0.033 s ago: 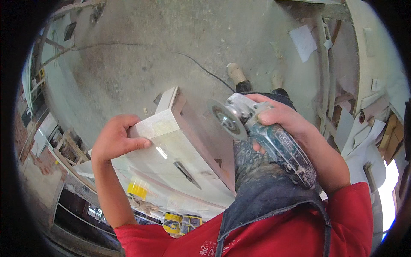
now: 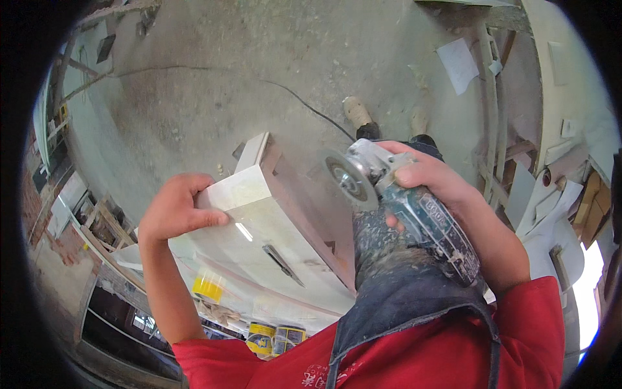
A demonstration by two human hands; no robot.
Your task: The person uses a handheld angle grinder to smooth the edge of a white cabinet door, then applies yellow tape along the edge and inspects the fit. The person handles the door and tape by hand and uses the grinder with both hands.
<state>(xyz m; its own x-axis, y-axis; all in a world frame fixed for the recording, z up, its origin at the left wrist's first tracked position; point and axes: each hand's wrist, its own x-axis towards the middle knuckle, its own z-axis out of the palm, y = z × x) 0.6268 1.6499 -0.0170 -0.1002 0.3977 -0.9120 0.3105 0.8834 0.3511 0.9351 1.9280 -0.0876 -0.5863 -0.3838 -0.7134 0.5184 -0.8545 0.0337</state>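
The right forearm angles in from the lower right, and that hand (image 2: 431,175) has its grip wrapped round the angle grinder (image 2: 435,230), thumb on top. The tool is above the apron (image 2: 402,285), right of the pale slab (image 2: 259,223), its long axis slanting so the disc (image 2: 350,180) end points upper left, apart from the slab. The left hand (image 2: 176,211) bends over the slab's far-left corner, grip clamped there, thumb flat on top.

Dusty angle grinder (image 2: 429,222) beside glossy pale slab (image 2: 262,223)
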